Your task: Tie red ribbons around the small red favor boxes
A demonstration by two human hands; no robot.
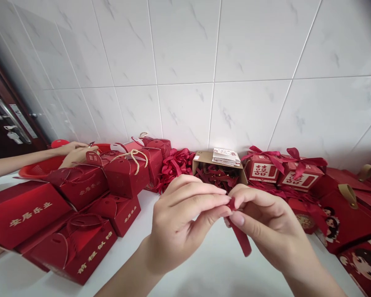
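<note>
Between my two hands is a short, flat red strap (241, 239), its loose end hanging down toward the white table. My left hand (185, 218) pinches its upper end between thumb and fingertips. Close against it, my right hand (266, 222) also grips the strap, with thumb and bent forefinger. The part between the fingertips is mostly covered, so I cannot tell whether it is folded or looped. Just behind my hands stands an open cardboard box (204, 157) holding several dark red straps (218, 175).
Several red gift boxes (86, 247) are piled on the left, near a red basket (40, 169) and another person's hands (77, 154). Red ribbons (176, 165) lie beside the cardboard box, with white cards (225, 156) on top. Ribboned boxes (261, 169) and red bags (355, 210) stand right.
</note>
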